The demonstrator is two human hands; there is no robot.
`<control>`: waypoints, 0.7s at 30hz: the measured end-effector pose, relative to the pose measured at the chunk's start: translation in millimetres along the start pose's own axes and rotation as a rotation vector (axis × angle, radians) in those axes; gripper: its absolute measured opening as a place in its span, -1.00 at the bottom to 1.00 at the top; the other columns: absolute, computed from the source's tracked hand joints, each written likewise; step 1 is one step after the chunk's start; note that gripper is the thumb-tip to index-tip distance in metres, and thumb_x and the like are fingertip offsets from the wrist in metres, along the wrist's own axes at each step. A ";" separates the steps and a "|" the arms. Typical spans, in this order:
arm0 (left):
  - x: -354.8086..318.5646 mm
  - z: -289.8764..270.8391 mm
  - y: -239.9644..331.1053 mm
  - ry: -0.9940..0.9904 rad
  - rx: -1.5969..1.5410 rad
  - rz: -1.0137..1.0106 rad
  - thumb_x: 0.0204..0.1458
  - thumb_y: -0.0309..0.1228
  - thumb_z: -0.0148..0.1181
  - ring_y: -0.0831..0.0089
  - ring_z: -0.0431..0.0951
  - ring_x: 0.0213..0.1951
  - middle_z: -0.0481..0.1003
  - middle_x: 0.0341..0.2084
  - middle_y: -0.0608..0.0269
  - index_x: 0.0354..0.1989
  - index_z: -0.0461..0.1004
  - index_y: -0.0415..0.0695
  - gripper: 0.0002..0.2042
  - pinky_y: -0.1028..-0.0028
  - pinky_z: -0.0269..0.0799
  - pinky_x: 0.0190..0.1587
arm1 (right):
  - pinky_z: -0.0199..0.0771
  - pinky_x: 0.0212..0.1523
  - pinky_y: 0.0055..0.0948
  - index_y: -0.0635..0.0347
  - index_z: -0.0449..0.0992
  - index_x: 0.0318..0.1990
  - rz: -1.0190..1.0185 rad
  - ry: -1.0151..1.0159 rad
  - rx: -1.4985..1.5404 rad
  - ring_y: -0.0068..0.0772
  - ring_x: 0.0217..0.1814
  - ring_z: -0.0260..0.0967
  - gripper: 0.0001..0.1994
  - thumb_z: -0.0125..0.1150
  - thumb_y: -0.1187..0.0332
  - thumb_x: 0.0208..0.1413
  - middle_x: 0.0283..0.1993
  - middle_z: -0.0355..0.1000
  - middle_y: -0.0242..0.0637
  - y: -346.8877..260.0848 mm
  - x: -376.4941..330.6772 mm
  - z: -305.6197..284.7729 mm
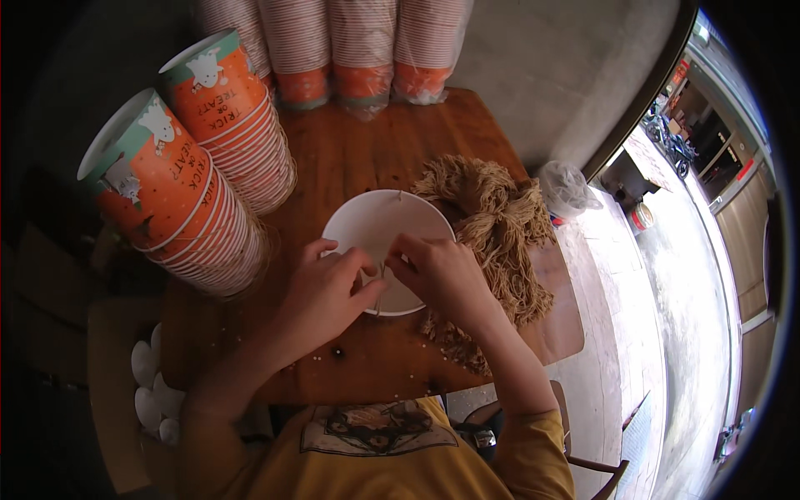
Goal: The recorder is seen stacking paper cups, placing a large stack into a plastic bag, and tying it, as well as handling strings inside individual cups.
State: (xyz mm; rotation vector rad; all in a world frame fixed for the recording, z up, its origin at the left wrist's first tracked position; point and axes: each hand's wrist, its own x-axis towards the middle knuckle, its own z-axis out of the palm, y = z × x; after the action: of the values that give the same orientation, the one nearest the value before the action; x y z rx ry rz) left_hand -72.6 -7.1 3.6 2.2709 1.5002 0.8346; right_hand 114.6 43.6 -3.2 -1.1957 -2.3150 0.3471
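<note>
A round paper bucket (350, 218), white inside, stands mouth up on the wooden table in front of me. Over its near side my left hand (329, 283) bends its thumb and forefinger close around a thin tan cord (382, 271). The fingers of my right hand (437, 271) pinch at the same cord from the other side; their tips partly hide it. A bit of the cord shows at the bucket's near rim, and another bit shows at the far rim. Right of the bucket, beside my right forearm, lies a big bundle of tan cords (500, 233), gathered in the middle.
Two leaning stacks of orange printed paper buckets (179, 179) stand at the left of the wooden table (367, 142). Plastic-wrapped bucket stacks (362, 50) line the back wall. A bagged tub (567, 187) sits beyond the right edge. White rounded objects (148, 392) lie at lower left.
</note>
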 end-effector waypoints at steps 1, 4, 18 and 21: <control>2.0 4.5 0.0 0.004 0.003 0.000 0.05 -0.40 0.18 0.27 0.52 -0.43 0.48 -0.65 0.24 -0.36 0.44 -0.15 -0.89 0.26 0.19 0.12 | 0.47 -0.45 -0.13 0.08 0.48 -0.34 -0.034 0.009 0.011 -0.02 -0.46 0.47 -0.87 0.16 0.25 0.08 -0.56 0.46 -0.15 0.7 0.3 1.1; 7.8 17.5 -6.1 0.064 0.030 -0.009 0.05 -0.34 0.16 0.23 0.53 -0.42 0.51 -0.65 0.14 -0.37 0.47 -0.18 -0.85 0.31 0.23 0.09 | 0.47 -0.47 -0.09 0.07 0.45 -0.36 -0.064 0.013 0.026 0.00 -0.48 0.48 -0.86 0.11 0.24 0.10 -0.56 0.46 -0.13 1.9 0.1 1.6; 14.1 22.7 -6.7 0.079 0.112 0.017 -0.11 -0.45 0.18 0.20 0.51 -0.37 0.48 -0.60 0.13 -0.50 0.42 -0.20 -0.90 0.28 0.16 0.12 | 0.48 -0.43 -0.07 0.09 0.43 -0.34 -0.082 0.102 0.142 0.03 -0.42 0.46 -0.90 0.10 0.29 0.11 -0.42 0.48 -0.13 -3.1 -1.9 1.8; 9.3 16.8 -2.6 0.026 0.078 0.058 -0.12 -0.41 0.16 0.18 0.50 -0.37 0.48 -0.59 0.10 -0.56 0.46 -0.18 -0.89 0.28 0.18 0.08 | 0.48 -0.44 -0.08 0.16 0.39 -0.36 0.001 0.136 0.003 0.03 -0.40 0.47 -0.89 0.08 0.33 0.10 -0.39 0.48 -0.10 -2.8 2.7 4.0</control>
State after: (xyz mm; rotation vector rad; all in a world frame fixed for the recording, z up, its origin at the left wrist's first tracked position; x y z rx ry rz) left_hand -61.7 3.6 -8.2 2.3782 1.5099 0.8387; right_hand 109.2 44.3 -4.5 -1.1820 -2.1968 0.2610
